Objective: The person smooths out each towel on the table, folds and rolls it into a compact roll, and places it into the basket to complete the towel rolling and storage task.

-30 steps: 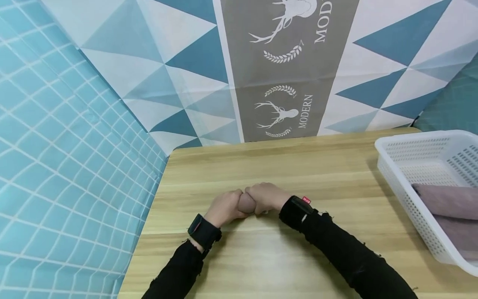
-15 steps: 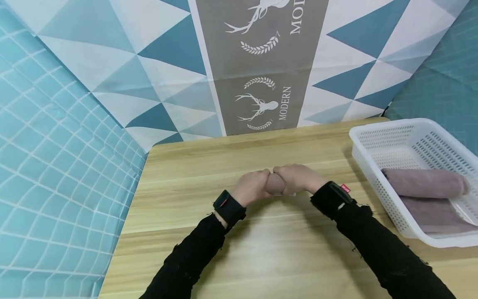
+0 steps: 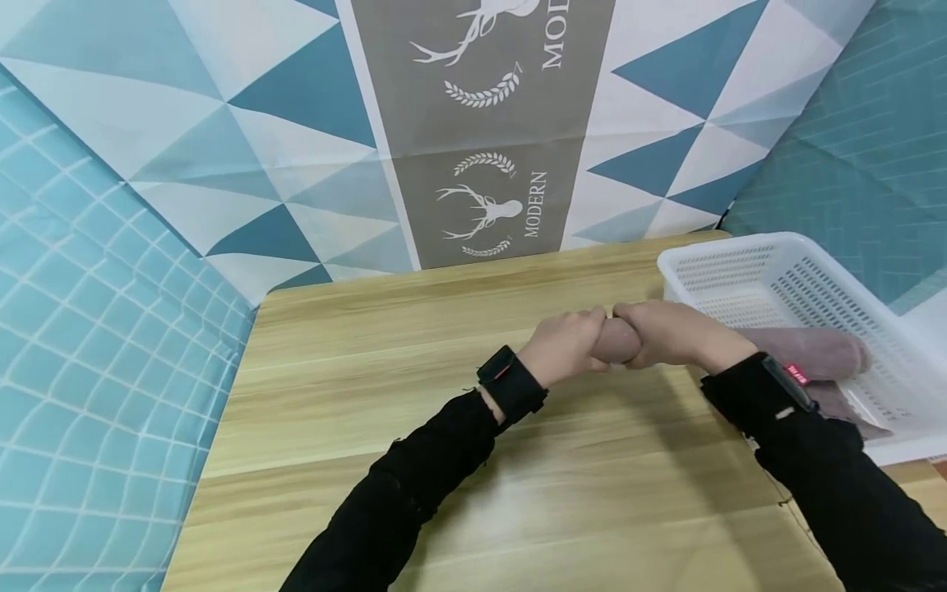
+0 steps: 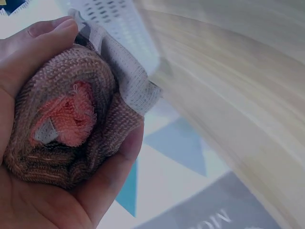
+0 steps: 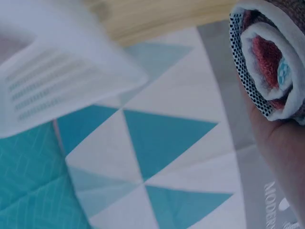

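A rolled mauve towel (image 3: 617, 341) is held above the table between my two hands. My left hand (image 3: 564, 347) curls round its left end. In the left wrist view that end of the roll (image 4: 57, 162) shows brown terry with a pink core and a white edge strip. My right hand (image 3: 669, 333) grips the other end, close to the near-left side of the white basket (image 3: 728, 245). The right wrist view shows the spiral of that end (image 5: 274, 57), with white trim and red inside.
In the perforated basket lies another rolled mauve towel (image 3: 829, 352), with more mauve cloth (image 3: 839, 403) in front of it, partly hidden by my right wrist. The wooden table (image 3: 355, 395) meets a patterned backdrop (image 3: 473, 107) behind and a blue tiled-look sheet (image 3: 126, 370) at left.
Both hands have carried the towel roll rightward and away from me, up to the basket's left side. The head view has shifted right, bringing more of the basket into sight.
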Demonstrator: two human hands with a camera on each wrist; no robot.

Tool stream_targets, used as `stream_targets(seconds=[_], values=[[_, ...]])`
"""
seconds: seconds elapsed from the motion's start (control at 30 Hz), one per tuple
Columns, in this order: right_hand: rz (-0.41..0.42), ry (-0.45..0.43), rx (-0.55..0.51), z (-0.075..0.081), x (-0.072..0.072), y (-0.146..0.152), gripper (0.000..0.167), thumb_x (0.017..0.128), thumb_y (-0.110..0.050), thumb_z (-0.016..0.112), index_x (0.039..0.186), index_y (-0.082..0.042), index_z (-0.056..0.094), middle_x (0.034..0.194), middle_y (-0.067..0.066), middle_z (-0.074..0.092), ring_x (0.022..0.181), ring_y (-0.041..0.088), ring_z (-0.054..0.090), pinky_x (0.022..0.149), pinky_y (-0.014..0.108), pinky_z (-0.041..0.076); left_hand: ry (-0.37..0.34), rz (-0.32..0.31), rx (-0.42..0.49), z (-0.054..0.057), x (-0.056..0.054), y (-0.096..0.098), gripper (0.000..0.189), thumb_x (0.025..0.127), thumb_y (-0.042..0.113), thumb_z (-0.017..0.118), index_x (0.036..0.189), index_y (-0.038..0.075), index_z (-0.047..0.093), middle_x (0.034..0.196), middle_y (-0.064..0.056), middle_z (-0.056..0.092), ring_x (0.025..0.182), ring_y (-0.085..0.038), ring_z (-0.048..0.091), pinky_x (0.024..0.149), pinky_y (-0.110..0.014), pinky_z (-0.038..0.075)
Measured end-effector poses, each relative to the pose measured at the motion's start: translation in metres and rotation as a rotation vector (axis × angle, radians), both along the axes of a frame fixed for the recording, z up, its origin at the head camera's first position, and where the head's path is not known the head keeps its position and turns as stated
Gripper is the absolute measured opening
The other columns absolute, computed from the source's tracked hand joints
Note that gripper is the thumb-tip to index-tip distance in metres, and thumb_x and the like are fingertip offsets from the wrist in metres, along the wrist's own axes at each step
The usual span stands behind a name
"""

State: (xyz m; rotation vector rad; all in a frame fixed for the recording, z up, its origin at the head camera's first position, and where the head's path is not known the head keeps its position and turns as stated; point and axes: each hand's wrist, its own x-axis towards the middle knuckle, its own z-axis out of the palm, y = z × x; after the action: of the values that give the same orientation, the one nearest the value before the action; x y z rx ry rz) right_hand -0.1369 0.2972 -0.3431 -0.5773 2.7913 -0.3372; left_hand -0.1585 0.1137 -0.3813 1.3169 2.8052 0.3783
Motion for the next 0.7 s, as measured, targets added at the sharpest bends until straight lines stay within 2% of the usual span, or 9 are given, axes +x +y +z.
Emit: stream_targets(seconds=[0.17, 0.37, 0.47, 0.53, 0.7], values=[[-0.017, 0.022, 0.028, 0.018, 0.000, 0.014, 0.040, 0.071, -0.015, 0.085, 0.101, -0.011, 0.060, 0.085, 0.000, 0.062, 0.069, 0.015, 0.054, 0.062, 0.036, 0.044, 0.046, -0.027, -0.005, 0.014, -0.002, 0.015, 0.063, 0.083, 0.050, 0.077, 0.124, 0.007, 0.055, 0.110, -0.003, 0.069, 0.096, -0.014, 0.068, 0.072, -0.027, 0.055], [-0.022, 0.149, 0.040, 0.031, 0.004, 0.048, 0.038, 0.067, -0.013, 0.087, 0.097, -0.018, 0.063, 0.084, -0.006, 0.062, 0.072, 0.010, 0.053, 0.067, 0.033, 0.046, 0.080, -0.059, 0.036, 0.029, 0.001, 0.042, 0.061, 0.089, 0.051, 0.069, 0.131, 0.009, 0.055, 0.118, -0.002, 0.066, 0.105, -0.012, 0.065, 0.080, -0.024, 0.053], [0.010, 0.231, 0.000, 0.033, 0.014, 0.075, 0.039, 0.064, -0.009, 0.087, 0.090, -0.023, 0.062, 0.077, -0.014, 0.058, 0.067, 0.004, 0.049, 0.063, 0.027, 0.044, 0.041, -0.080, 0.029, 0.035, 0.005, 0.062, 0.057, 0.092, 0.048, 0.067, 0.134, 0.012, 0.054, 0.120, 0.002, 0.063, 0.105, -0.009, 0.062, 0.081, -0.021, 0.051], [0.052, 0.306, -0.005, 0.033, 0.023, 0.094, 0.042, 0.060, -0.008, 0.088, 0.087, -0.025, 0.060, 0.074, -0.018, 0.053, 0.066, -0.001, 0.046, 0.061, 0.025, 0.043, 0.020, -0.115, 0.021, 0.037, 0.009, 0.076, 0.056, 0.093, 0.045, 0.065, 0.136, 0.013, 0.051, 0.120, 0.002, 0.060, 0.101, -0.008, 0.061, 0.079, -0.020, 0.050], [0.056, 0.488, 0.087, 0.027, 0.046, 0.136, 0.049, 0.050, -0.020, 0.096, 0.083, -0.023, 0.061, 0.074, -0.019, 0.053, 0.066, -0.007, 0.042, 0.060, 0.022, 0.042, -0.001, -0.202, -0.012, 0.037, 0.025, 0.109, 0.068, 0.095, 0.044, 0.062, 0.151, 0.017, 0.033, 0.132, 0.002, 0.053, 0.107, -0.005, 0.058, 0.083, -0.017, 0.048]])
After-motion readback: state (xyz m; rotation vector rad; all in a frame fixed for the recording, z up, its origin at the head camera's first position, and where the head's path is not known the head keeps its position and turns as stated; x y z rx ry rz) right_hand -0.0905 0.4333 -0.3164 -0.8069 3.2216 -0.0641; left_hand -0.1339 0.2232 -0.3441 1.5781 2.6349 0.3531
